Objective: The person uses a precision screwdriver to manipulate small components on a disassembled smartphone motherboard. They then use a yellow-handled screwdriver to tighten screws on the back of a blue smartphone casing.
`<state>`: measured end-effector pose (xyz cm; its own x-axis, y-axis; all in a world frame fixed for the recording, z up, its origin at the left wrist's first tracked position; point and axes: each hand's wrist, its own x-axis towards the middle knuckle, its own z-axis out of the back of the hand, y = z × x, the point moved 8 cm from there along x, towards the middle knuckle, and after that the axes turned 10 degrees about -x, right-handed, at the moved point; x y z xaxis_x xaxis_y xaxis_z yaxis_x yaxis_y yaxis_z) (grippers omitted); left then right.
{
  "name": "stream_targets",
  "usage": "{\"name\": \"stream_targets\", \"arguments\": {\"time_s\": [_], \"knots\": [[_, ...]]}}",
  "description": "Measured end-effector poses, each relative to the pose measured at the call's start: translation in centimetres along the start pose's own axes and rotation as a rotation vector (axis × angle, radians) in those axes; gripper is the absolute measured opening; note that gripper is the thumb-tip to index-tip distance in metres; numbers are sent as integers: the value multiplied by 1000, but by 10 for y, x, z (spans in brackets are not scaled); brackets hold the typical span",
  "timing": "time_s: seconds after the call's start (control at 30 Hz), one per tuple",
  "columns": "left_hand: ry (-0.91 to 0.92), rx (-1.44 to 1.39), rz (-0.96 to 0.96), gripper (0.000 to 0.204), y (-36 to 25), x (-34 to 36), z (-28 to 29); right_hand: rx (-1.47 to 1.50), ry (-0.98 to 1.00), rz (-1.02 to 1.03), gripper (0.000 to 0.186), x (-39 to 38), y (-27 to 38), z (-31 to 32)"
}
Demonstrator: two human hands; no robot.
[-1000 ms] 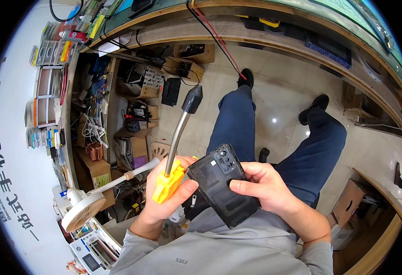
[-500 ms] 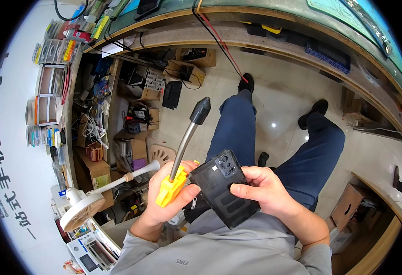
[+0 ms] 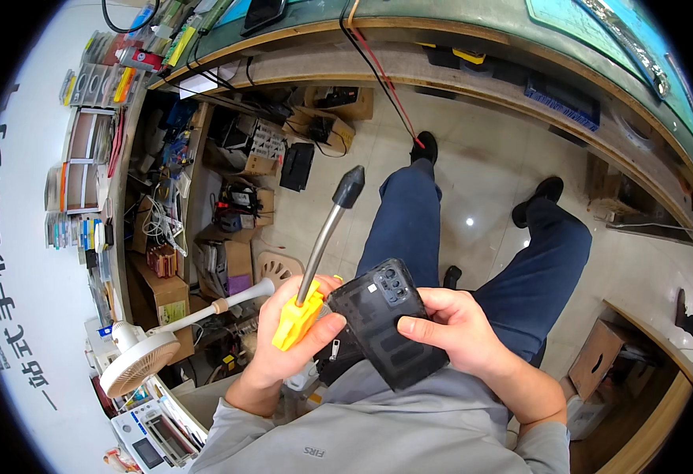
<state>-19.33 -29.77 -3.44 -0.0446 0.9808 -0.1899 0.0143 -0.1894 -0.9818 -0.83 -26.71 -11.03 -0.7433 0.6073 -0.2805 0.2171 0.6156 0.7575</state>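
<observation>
In my left hand (image 3: 271, 351), closed around its body, is a yellow air blow gun (image 3: 295, 322) with a bent metal tube and a black cone tip pointing up and away. A black smartphone (image 3: 390, 336) lies back side up in my right hand (image 3: 469, 336), over my lap. The right thumb presses on its back and the other fingers go underneath. Its camera block sits at the far end, beside a small white square. My left thumb tip is at the phone's left edge; whether it presses there I cannot tell.
Across the far side runs a workbench (image 3: 473, 77) with black and red cables (image 3: 380, 75) hanging off it. To the left are crowded shelves (image 3: 129, 276), a white fan (image 3: 143, 367) and a white device with a screen (image 3: 153, 442). A cardboard box (image 3: 599, 363) stands at the right.
The whole view has shifted slightly. Both hands keep their grips, and the phone and blow gun have hardly moved relative to each other.
</observation>
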Motion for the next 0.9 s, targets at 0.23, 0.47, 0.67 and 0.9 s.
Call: {"name": "stream_targets", "arguments": {"time_s": [0.23, 0.47, 0.67, 0.9], "knots": [[-62, -139, -26, 25, 5, 13, 8, -1560, -542, 1022, 41, -31, 73, -22], [46, -45, -28, 28, 3, 10, -3, -1675, -593, 1131, 41, -35, 64, -30], [47, -35, -31, 30, 4, 9, -1, -1681, -558, 1114, 42, -33, 61, -31], [25, -57, -11, 31, 10, 9, 1, -1679, -548, 1115, 43, -31, 60, -32]]}}
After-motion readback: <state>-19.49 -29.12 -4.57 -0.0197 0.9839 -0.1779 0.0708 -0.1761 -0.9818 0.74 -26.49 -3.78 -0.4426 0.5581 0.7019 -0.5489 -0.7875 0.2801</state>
